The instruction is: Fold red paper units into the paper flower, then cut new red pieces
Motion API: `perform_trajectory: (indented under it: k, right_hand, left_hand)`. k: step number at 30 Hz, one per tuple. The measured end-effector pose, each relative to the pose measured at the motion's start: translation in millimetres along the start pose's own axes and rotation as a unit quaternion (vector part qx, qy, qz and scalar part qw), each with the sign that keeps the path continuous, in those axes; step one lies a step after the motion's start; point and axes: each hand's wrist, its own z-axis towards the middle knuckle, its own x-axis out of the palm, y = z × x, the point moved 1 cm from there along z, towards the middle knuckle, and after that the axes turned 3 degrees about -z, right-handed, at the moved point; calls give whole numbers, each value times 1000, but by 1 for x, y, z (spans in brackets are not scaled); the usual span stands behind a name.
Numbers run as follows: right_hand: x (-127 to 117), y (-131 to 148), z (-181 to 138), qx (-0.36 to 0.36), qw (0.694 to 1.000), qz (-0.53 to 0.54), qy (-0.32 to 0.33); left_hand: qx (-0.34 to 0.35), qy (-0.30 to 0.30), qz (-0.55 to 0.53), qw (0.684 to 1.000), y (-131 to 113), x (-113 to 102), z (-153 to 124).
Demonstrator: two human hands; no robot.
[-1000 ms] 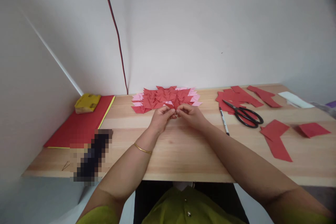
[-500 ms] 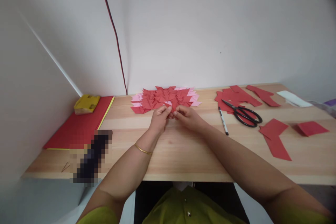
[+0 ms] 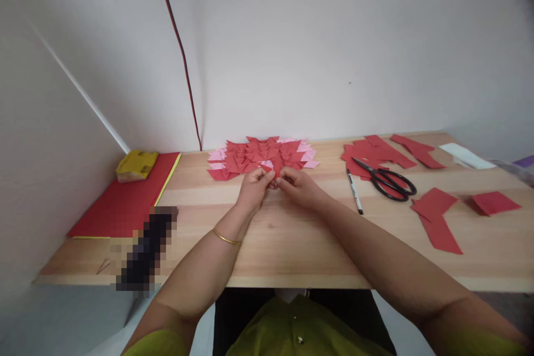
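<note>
My left hand [image 3: 255,186] and my right hand [image 3: 301,186] meet at the middle of the table. Both are closed, fingertips pinching a small folded red paper piece [image 3: 267,168] between them; most of it is hidden by the fingers. Right behind them lies a pile of folded red and pink paper pieces [image 3: 261,153] with pointed ends, against the wall. To the right of my hands, a black-and-white marker [image 3: 355,192] lies beside black-handled scissors [image 3: 386,181], which rest partly on red paper offcuts [image 3: 377,150].
More red paper pieces [image 3: 438,214] and a folded red sheet [image 3: 496,203] lie at the right, near a white paper strip [image 3: 465,156]. At left, a yellow packet [image 3: 137,166] sits on red sheets [image 3: 112,200]. A pixelated dark item [image 3: 148,250] is near the front edge.
Almost nothing differs. Both hands keep their pinch on the red paper piece in the same place, and the view has shifted very slightly.
</note>
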Motion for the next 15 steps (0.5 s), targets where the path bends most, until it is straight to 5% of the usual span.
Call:
perform_trajectory:
  k: [15]
  right_hand:
    - [3,0,-1,-20,998,-61,-4]
  left_hand:
    - [-34,-16,-86,996,-3,5,-2]
